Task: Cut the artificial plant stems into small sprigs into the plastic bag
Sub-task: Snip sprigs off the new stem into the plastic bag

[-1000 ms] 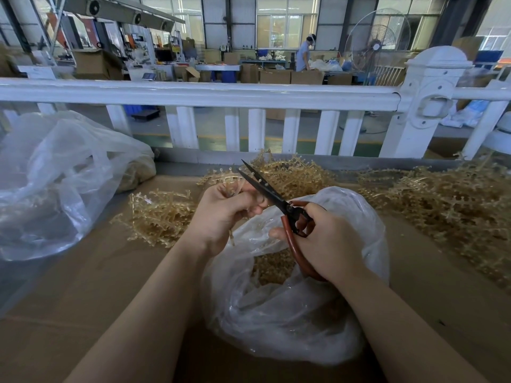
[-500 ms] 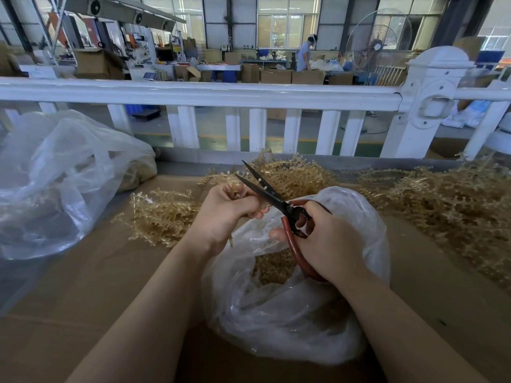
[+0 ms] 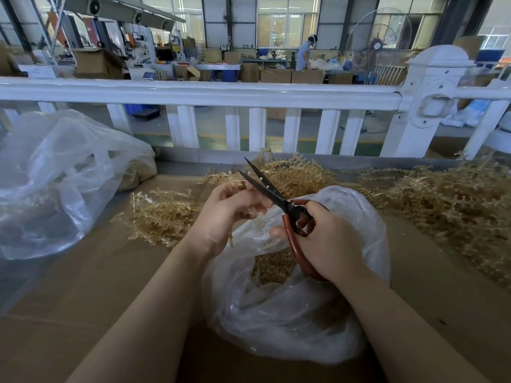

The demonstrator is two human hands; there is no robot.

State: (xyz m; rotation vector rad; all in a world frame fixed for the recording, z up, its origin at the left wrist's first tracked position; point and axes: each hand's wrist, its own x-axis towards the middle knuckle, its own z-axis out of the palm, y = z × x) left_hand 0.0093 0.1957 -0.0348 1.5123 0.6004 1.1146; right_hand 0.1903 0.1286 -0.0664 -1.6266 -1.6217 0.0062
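Stem (image 3: 240, 186) pinched in left hand (image 3: 225, 214) grip, between open scissors (image 3: 272, 193) blades

stems: tan plastic sprays (image 3: 456, 205) heaped on the cardboard; one over the bag
bag: clear plastic bag (image 3: 290, 322), open; cut sprigs (image 3: 272, 268) inside

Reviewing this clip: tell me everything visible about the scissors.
The scissors have two long dark, metal-looking blades and large reddish-brown loop handles. The blades are parted, tips pointing up and away to the left, over the open clear plastic bag. The right hand grips the handles, fingers through a loop. The left hand holds a tan stem beside the blades; whether blade meets stem cannot be told.
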